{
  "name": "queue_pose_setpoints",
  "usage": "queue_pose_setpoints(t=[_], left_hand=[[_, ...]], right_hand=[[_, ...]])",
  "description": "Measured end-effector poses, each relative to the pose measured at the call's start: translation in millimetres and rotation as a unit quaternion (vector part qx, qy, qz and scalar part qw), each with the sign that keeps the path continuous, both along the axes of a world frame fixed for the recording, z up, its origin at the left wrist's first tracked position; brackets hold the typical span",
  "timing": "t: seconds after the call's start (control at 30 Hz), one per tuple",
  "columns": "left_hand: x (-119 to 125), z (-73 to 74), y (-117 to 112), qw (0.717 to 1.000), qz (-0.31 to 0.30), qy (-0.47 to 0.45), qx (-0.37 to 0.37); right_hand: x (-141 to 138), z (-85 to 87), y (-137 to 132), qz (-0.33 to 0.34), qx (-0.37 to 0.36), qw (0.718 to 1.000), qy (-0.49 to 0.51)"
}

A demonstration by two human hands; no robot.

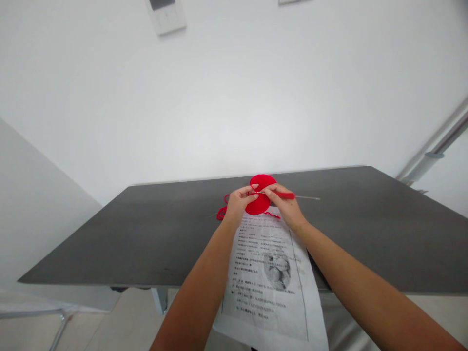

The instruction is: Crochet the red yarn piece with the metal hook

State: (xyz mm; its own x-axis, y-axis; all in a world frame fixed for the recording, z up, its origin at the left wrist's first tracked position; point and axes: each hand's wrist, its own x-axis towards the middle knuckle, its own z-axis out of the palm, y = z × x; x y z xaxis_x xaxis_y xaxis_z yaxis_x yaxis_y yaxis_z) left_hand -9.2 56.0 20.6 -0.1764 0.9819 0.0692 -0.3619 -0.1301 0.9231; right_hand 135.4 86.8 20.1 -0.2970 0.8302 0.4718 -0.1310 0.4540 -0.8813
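My left hand [238, 204] is closed, its thumb and fingers pinching the left edge of a red crocheted piece [257, 206] with rounded upper and lower lobes. In my right hand [287, 207] is a crochet hook [285, 195] with a red grip; its thin metal shaft points left into the middle of the piece, and another metal end sticks out to the right. Red yarn [221, 213] lies bunched beside my left hand. A short red yarn tail [272, 215] hangs below the piece. Exactly where the hook tip enters is too small to make out.
A printed sheet of paper [256, 292] with a dark picture lies under my forearms and droops over the front edge of the dark grey table [153, 239]. The table's back edge meets a white wall [219, 97]. A grey pipe [435, 151] stands at the right.
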Motion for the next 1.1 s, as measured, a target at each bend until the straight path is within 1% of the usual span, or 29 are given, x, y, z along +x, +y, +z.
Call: queue_pose_setpoints(t=[0.17,0.37,0.57,0.63,0.77,0.93,1.1], left_hand=[[-2.4,-0.4,0.2,0.999,-0.015,0.027,-0.007],[-4.5,-2.4,2.0,0.999,-0.02,0.042,-0.011],[-7.3,-2.7,2.5,0.998,-0.023,0.062,-0.001],[-7.7,-2.7,2.5,0.997,-0.023,0.068,0.0],[-7.5,-1.3,1.6,0.998,-0.027,0.062,-0.005],[-6.6,2.4,-0.9,0.998,-0.022,0.062,0.002],[-6.0,4.7,-3.1,0.997,-0.004,0.082,0.008]], right_hand=[[1.0,2.9,-0.8,-0.007,0.004,1.0,-0.01],[-0.8,2.7,0.8,-0.022,0.026,0.999,-0.022],[0.6,1.0,2.8,-0.007,0.061,0.998,-0.024],[0.8,1.4,2.7,-0.014,0.052,0.998,-0.026],[0.8,2.8,2.0,-0.034,0.01,0.999,-0.016],[2.6,3.3,2.7,-0.01,-0.032,0.999,-0.002],[4.9,3.1,4.2,0.01,-0.039,0.999,0.002]])
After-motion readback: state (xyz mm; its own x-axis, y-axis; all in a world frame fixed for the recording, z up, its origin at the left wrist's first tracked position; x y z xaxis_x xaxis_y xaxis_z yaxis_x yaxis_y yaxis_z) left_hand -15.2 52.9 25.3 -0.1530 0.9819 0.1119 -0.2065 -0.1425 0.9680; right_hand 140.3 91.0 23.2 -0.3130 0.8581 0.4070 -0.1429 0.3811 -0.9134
